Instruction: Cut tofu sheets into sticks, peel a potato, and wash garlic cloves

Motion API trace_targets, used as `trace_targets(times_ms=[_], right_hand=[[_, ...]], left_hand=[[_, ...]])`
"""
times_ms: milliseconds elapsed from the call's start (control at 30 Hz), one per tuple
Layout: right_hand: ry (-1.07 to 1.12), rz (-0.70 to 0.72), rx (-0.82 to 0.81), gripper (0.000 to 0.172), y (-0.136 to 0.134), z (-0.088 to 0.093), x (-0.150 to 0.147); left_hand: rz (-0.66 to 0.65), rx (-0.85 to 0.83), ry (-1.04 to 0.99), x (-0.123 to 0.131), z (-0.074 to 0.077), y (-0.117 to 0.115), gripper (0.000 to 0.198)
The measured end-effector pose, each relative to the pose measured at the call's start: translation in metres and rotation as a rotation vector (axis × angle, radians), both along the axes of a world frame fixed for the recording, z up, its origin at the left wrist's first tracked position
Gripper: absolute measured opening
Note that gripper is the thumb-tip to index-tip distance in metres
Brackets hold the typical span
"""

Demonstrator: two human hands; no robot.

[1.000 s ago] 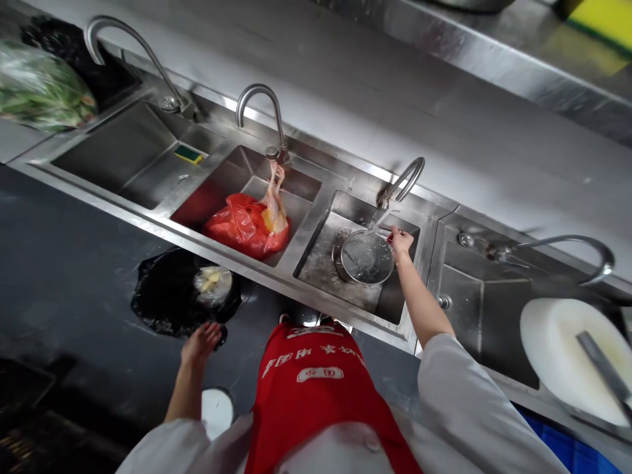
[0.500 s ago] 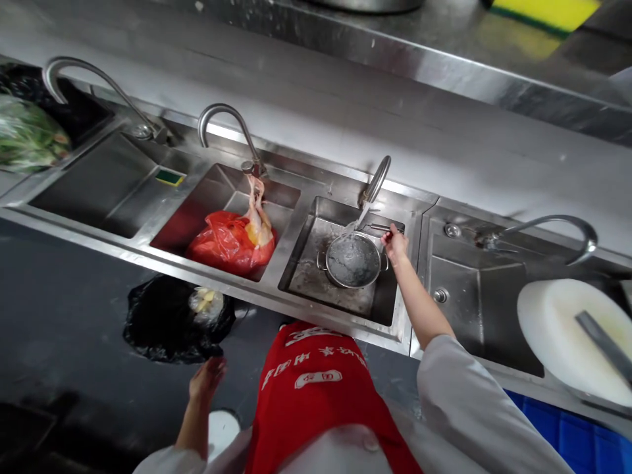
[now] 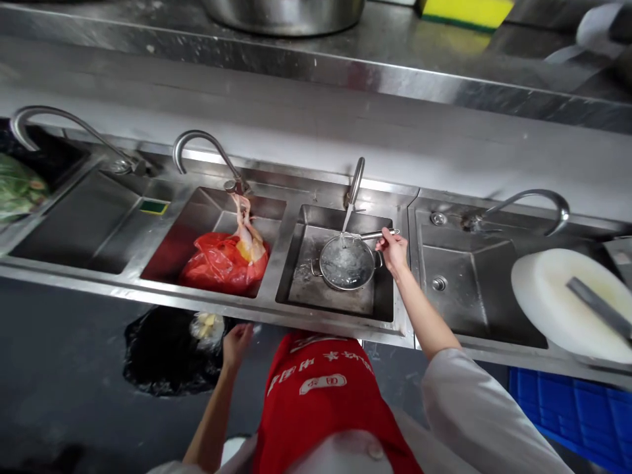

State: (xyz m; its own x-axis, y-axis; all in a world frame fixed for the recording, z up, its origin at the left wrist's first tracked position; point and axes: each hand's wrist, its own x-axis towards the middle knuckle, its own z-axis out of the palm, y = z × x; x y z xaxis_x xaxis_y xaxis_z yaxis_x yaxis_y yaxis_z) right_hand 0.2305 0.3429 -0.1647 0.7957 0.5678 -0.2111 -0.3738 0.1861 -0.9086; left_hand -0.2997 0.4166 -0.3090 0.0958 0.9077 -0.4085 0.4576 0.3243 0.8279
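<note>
My right hand (image 3: 394, 251) is closed around the handle of a long-handled metal utensil (image 3: 371, 235). Its head lies at the back rim of a two-handled metal pot (image 3: 323, 278), blurred by falling water, so its kind is unclear. The pot stands in a sink basin (image 3: 307, 289) and holds rippling water. From a curved faucet (image 3: 356, 179), a stream runs down onto the utensil's head. My left hand (image 3: 237, 345) hangs in front of the counter edge, fingers curled together, with nothing visible in them. It is close to a black plastic bag (image 3: 158, 355).
Raw poultry (image 3: 249, 243) rests in a red plastic bag (image 3: 217, 263) in the basin to the left. A sponge (image 3: 154, 207) sits farther left. At the right, a knife (image 3: 597, 306) lies on a round white cutting board (image 3: 538, 283). A metal shelf (image 3: 395, 79) juts out above.
My right hand has turned the utensil's handle, and its head now shows at the pot's rim. My left hand has moved up and right, toward the counter. The view has shifted.
</note>
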Motion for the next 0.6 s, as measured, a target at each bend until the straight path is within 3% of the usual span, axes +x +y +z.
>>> trace_targets(times_ms=[100,167,300,433,600], right_hand=[[0.116,0.106,0.087,0.047,-0.008,0.02,-0.034],[0.204,0.157,0.105,0.044,-0.01,0.032,-0.056],[0.328,0.191,0.125,0.04,-0.014,0.045,-0.084],[0.402,0.186,0.136,0.039,-0.02,0.046,-0.091],[0.507,0.211,0.15,0.041,-0.028,0.039,-0.088]], left_hand=[[-0.052,0.059,-0.247,0.083,0.051,0.022,0.049],[-0.097,-0.013,-0.479,0.14,0.087,0.032,0.048],[-0.41,-0.206,-0.863,0.223,0.144,0.037,0.042],[-0.48,-0.357,-1.051,0.249,0.164,0.03,0.031],[-0.45,-0.484,-1.103,0.256,0.162,0.022,0.037]])
